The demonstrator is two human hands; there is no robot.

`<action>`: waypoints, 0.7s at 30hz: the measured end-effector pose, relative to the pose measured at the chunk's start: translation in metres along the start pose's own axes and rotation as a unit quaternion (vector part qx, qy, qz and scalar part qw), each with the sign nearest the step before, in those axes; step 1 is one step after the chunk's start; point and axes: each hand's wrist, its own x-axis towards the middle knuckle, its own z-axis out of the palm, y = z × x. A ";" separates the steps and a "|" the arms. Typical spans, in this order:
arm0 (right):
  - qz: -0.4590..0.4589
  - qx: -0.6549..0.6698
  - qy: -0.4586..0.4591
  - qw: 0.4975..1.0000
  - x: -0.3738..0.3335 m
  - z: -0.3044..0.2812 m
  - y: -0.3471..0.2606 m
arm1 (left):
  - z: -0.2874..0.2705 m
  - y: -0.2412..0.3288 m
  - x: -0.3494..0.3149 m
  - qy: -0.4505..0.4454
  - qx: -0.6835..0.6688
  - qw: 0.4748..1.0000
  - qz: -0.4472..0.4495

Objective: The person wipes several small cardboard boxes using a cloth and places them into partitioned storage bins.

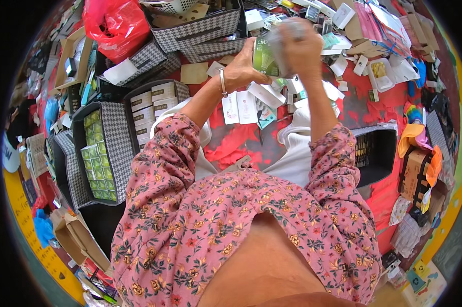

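Note:
My left hand [241,70] wears a silver bangle at the wrist. Its fingers grip a green box [264,57] with pale printing from the left side. Over the right end of that box, my right hand [303,51] is smeared by motion, its fingers closed on a grey, cloth-like thing [279,48] pressed against the box. Just below the hands lie white cards [239,108] and a small white carton [266,95].
At left stand houndstooth bins [114,148], one with green boxes [99,171], another with white cartons [145,113]. A red plastic bag [114,30] sits at the upper left. A dark bin [377,153] is at right. Cartons and a clear tub [381,74] clutter the red floor [231,148].

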 end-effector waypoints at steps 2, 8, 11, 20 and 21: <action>-0.169 -0.087 0.052 0.980 0.000 0.008 -0.006 | -0.007 -0.010 0.001 0.001 0.016 0.998 0.062; 0.223 0.054 0.156 0.961 -0.006 -0.035 0.084 | -0.021 0.009 0.004 -0.045 -0.292 0.955 0.017; 0.210 0.173 0.210 0.939 -0.001 -0.044 0.081 | -0.020 0.002 0.004 -0.110 -0.398 0.911 0.004; -0.051 0.090 0.080 0.991 -0.007 0.009 -0.015 | -0.002 -0.005 0.007 -0.003 -0.480 0.867 -0.132; -0.056 0.083 0.070 0.992 -0.006 0.005 -0.010 | -0.004 -0.005 0.005 -0.032 -0.466 0.874 -0.135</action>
